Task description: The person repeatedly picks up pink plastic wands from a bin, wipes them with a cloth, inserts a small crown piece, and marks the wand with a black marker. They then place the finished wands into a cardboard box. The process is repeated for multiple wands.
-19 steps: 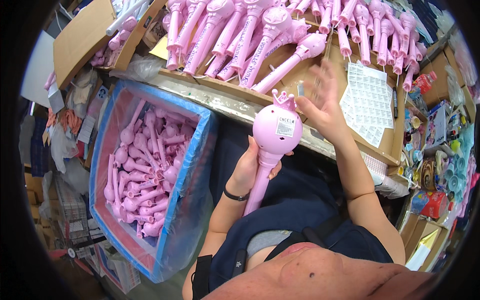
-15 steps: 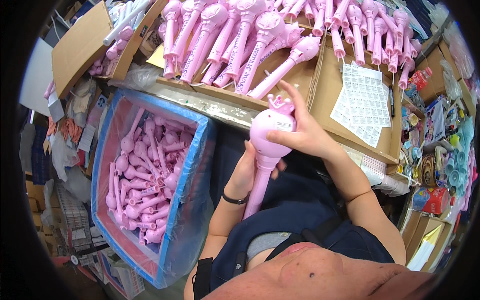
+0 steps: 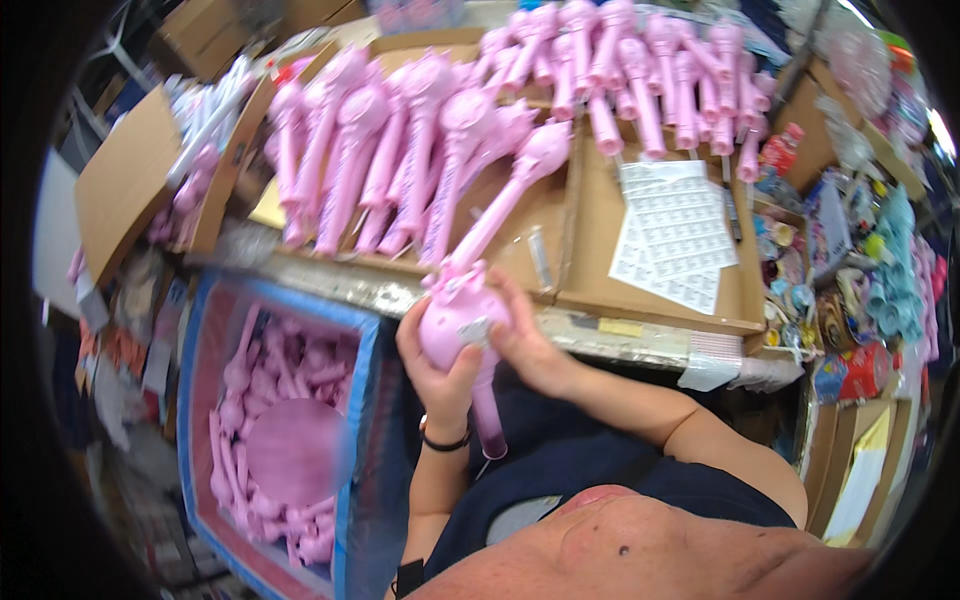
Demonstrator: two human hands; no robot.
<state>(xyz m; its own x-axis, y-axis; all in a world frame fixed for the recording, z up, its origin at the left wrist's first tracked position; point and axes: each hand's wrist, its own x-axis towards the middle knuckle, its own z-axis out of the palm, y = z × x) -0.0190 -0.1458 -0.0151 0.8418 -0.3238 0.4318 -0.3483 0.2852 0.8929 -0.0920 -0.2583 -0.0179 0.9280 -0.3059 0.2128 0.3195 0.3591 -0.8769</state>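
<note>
A pink toy wand (image 3: 452,335), with a round head and a small crown, is in front of my body, crown end away from me. Its handle slants down toward my lap, with a thin pale cord at the lower end. My left hand (image 3: 437,372) is closed round the head's left side, thumb across its front. On the other side my right hand (image 3: 532,350) grips the head, thumb beside a pale, blurred sticker (image 3: 474,331).
A plastic-lined blue bin (image 3: 365,400) at left holds many pink wands (image 3: 238,375). More wands (image 3: 350,150) lie in a cardboard tray (image 3: 520,255) on the bench. Printed sheets (image 3: 665,225) and a pen (image 3: 733,212) lie right; a red bottle pack (image 3: 852,374) sits far right.
The view has shifted, showing more of the bench. My left hand has moved from the wand's neck up to its head. The wand now slants the other way, and a blurred round pink patch appears over the bin.
</note>
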